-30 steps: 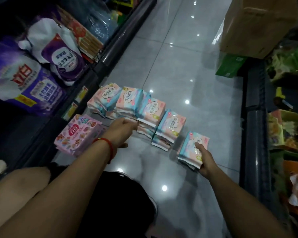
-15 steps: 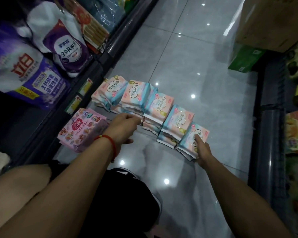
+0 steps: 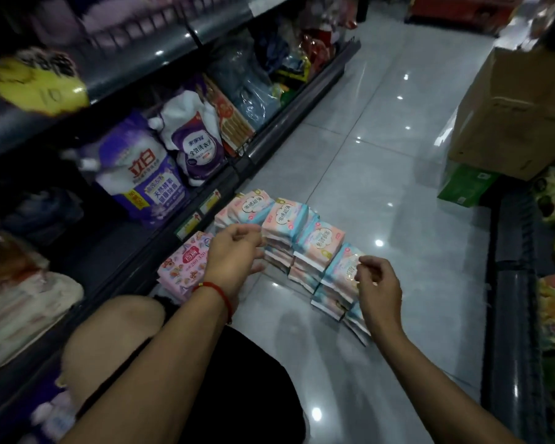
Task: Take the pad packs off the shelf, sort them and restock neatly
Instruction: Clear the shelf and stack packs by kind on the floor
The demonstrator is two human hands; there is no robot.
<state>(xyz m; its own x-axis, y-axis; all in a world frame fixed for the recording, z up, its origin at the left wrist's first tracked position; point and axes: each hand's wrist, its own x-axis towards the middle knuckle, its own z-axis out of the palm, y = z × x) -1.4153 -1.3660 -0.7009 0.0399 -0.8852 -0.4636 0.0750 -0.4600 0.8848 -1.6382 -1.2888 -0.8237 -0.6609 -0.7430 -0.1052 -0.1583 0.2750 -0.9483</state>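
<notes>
Pad packs: glossy, soft, perhaps pillowy rectangles

The pad packs lie on the grey floor in a slanted row of small stacks, running from near the shelf base toward the lower right. Their wrappers are pastel pink and blue with a white cloud-shaped label on top. The stacks touch each other and lean a little. One pink pack with small pictures lies apart, just beside the shelf base.
</notes>
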